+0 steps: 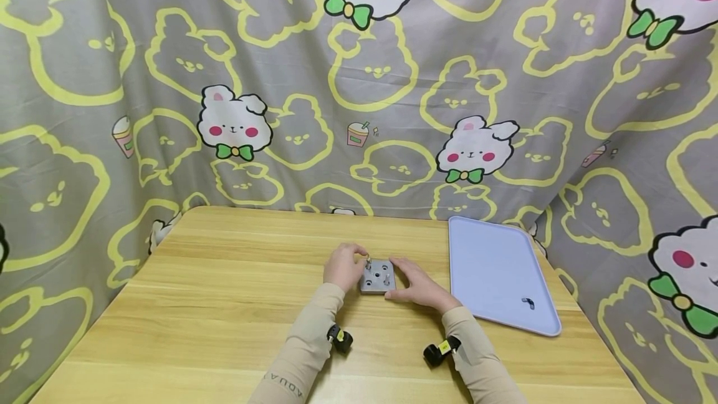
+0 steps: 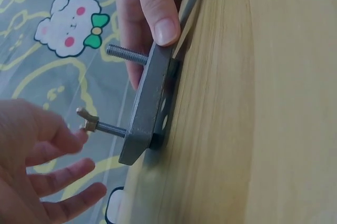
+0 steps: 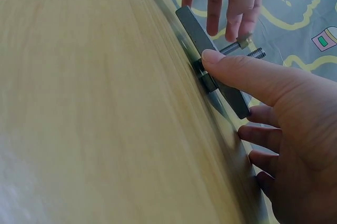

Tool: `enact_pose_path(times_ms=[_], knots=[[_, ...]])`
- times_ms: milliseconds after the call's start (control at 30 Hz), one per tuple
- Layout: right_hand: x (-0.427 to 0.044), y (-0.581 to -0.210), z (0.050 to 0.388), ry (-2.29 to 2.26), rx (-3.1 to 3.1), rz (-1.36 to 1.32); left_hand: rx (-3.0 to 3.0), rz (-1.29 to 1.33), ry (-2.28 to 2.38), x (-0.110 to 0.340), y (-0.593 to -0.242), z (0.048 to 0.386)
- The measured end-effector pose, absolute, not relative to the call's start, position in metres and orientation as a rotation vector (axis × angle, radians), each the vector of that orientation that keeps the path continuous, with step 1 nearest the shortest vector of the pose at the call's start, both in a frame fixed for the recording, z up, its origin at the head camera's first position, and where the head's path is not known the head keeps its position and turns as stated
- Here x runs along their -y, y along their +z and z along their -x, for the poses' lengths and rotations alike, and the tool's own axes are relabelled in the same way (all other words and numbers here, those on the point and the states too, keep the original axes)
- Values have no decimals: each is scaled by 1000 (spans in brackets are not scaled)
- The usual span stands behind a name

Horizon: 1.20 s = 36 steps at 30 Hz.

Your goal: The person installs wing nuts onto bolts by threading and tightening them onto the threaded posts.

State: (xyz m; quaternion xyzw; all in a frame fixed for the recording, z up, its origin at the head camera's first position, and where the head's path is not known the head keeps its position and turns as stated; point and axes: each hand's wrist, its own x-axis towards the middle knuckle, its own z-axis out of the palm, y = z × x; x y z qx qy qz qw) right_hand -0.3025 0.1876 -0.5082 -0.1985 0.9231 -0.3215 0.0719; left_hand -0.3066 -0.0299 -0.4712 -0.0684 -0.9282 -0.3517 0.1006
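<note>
A square grey metal plate with several holes lies on the table, two threaded bolts standing up from it. Bolt heads show under the plate in the wrist views. A brass-coloured wing nut sits at the top of one bolt; the other bolt is bare. My left hand is at the wing nut, its fingers loosely spread and the index fingertip against or just beside it. With my right hand I hold the plate by its edges, the thumb on the near side.
On the right of the wooden table lies a pale blue tray. It holds a small dark part, too small to identify. A patterned curtain hangs behind the table and along both sides.
</note>
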Motion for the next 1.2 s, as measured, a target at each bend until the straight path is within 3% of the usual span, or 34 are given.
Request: enact_pose_path(times_ms=[333,767,1200], knots=[[-187,-509,301,-986,-2756,596,2803,291,-1035,31,-471,304],[-187,-508,301,-999,-2758,590,2751,103,-1030,30,-475,310],[-187,-508,300,-992,-2756,582,2821,289,-1031,29,-471,305]])
